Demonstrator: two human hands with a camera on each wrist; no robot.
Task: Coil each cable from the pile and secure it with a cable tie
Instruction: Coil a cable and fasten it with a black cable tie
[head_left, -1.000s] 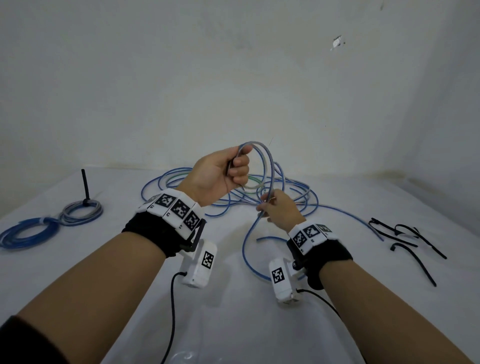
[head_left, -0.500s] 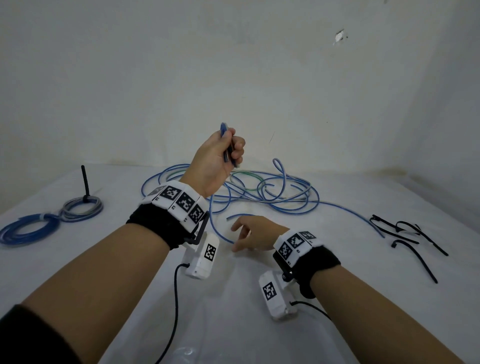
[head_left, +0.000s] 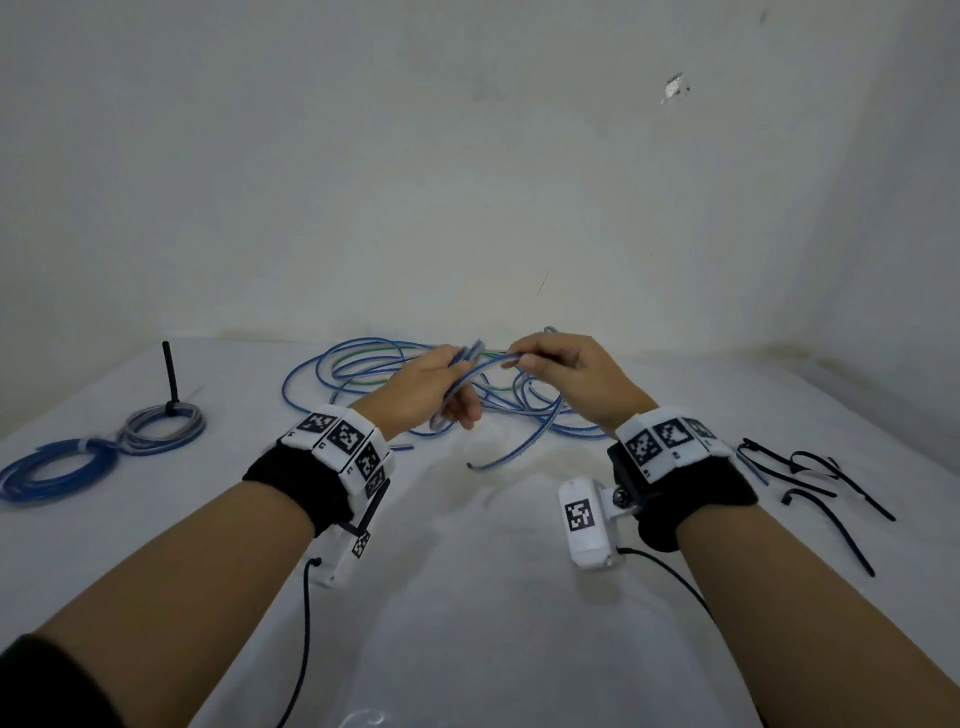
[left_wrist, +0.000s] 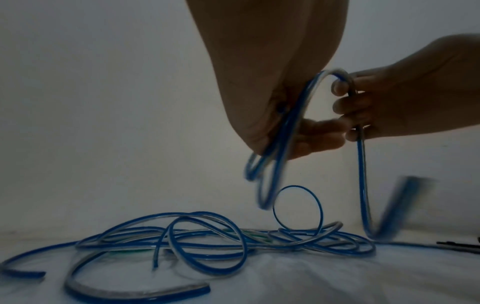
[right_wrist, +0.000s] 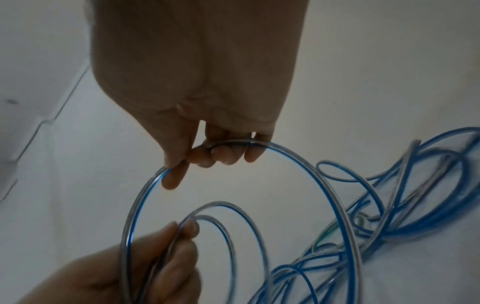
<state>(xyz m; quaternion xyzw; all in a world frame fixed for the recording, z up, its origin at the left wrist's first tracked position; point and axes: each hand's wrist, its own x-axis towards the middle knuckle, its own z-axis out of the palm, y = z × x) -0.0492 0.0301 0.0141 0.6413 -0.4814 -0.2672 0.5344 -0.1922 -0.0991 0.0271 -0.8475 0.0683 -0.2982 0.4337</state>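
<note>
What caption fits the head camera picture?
Both hands, left hand and right hand, loop a blue cable above the tangled pile.

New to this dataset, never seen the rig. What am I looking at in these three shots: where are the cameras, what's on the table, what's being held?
There is no robot here: a person works bare-handed, with a camera strapped under each wrist and one on the head.

The head view looks down over both forearms. The left hand grips a few loops of blue cable, and the right hand pinches the next stretch to add to them. The two wrist views show the same grips from below, along the fingers.

On the white table lie the loose cable pile, two finished coils at far left and spare black cable ties at right.
</note>
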